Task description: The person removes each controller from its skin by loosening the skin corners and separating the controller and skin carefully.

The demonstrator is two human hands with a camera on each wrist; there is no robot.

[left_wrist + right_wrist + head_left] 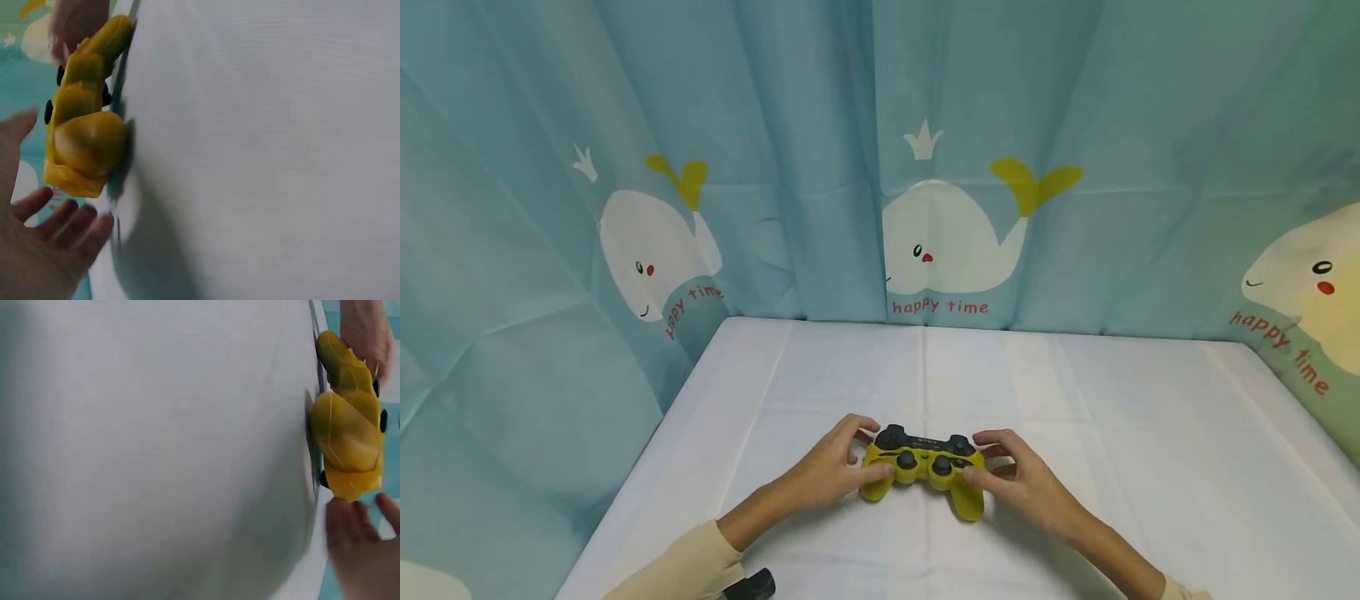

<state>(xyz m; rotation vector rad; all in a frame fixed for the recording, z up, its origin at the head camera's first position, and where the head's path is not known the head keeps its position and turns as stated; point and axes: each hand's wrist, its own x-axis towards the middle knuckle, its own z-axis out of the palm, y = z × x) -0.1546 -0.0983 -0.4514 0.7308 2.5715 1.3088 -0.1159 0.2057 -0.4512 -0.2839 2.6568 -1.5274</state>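
A yellow game controller [925,473] with black thumbsticks and a black top edge lies on the white cloth, face up. At its left end is my left hand [838,467], thumb overlapping the left grip in the head view. In the left wrist view, this hand's fingers [74,228] are spread and loosely bent, apart from the controller [87,140]. My right hand [1026,483] is at the other end, thumb by the right grip. The right wrist view has its fingers [350,519] right at the controller's near end [350,481], not wrapped around it.
A table covered with white cloth [1120,433] spreads around both hands. Blue curtains [820,150] with printed whales hang along its back and sides. A dark object [752,585] shows beside the left sleeve [688,562] at the bottom edge.
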